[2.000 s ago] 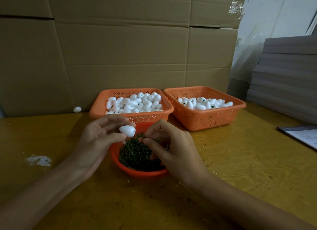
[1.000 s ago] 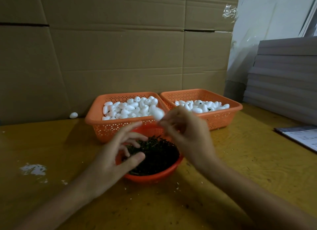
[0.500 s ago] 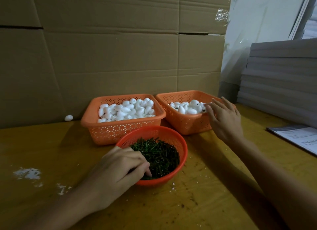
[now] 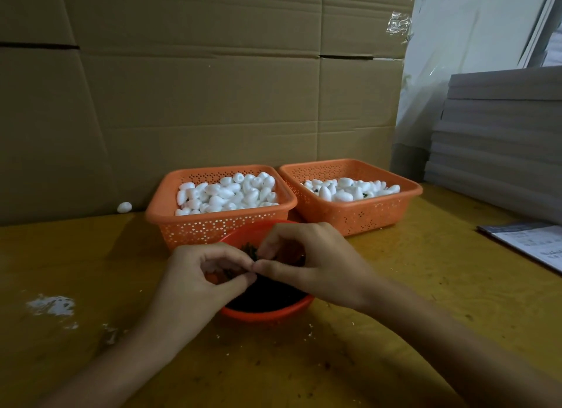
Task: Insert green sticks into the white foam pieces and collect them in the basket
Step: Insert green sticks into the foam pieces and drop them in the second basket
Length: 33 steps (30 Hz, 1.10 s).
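Your left hand (image 4: 197, 281) and right hand (image 4: 316, 264) meet fingertip to fingertip directly over the round orange bowl (image 4: 267, 315) of green sticks (image 4: 248, 248) — sensible, since anything that slips falls back into the supply. Both have curled fingers pinched together, yet I cannot tell what, if anything, sits between them. The plain white foam pieces (image 4: 225, 191) wait in the left basket (image 4: 219, 226), just behind the bowl for a short reach. The right basket (image 4: 359, 216) beside it holds pieces showing dark green spots — by my judgement the finished ones.
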Tool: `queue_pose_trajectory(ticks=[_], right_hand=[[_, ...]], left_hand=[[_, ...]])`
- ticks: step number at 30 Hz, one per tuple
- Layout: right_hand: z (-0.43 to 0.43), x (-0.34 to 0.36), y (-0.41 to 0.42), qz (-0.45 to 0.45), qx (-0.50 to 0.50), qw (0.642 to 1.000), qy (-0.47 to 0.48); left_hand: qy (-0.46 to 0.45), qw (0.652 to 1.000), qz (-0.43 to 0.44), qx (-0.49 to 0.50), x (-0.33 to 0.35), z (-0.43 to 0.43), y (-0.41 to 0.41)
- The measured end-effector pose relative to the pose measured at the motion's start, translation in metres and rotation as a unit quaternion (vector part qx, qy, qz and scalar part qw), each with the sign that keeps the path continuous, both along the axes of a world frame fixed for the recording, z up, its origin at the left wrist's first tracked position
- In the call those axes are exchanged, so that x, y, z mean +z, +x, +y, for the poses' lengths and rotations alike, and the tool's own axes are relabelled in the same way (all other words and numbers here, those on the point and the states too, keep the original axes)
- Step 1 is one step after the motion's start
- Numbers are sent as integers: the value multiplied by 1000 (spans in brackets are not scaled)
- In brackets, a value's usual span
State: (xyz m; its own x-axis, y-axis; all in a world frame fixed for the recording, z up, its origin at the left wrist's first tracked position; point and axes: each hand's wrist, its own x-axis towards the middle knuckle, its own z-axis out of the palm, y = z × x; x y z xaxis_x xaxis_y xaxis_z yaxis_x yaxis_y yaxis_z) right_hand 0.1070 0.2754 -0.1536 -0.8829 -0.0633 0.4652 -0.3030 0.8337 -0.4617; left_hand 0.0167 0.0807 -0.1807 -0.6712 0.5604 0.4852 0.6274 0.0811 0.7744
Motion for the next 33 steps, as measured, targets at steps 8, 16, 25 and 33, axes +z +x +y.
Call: queue_pose_trajectory(ticks=[8,16,25,33], right_hand=[[0,3,3,8,6,1000,-19],[-4,-2,2,28,8,999,-21],[2,-15,-5,23,-21,996,-86],[-3,-24,-7,9,-12,999,-45]], left_hand=[[44,999,-18,-9,-3,1,6],[51,999,-8,-10,-6,0,6],[22,986,141,83,-3,2,-6],[-350,919,70,166,58,34,-102]])
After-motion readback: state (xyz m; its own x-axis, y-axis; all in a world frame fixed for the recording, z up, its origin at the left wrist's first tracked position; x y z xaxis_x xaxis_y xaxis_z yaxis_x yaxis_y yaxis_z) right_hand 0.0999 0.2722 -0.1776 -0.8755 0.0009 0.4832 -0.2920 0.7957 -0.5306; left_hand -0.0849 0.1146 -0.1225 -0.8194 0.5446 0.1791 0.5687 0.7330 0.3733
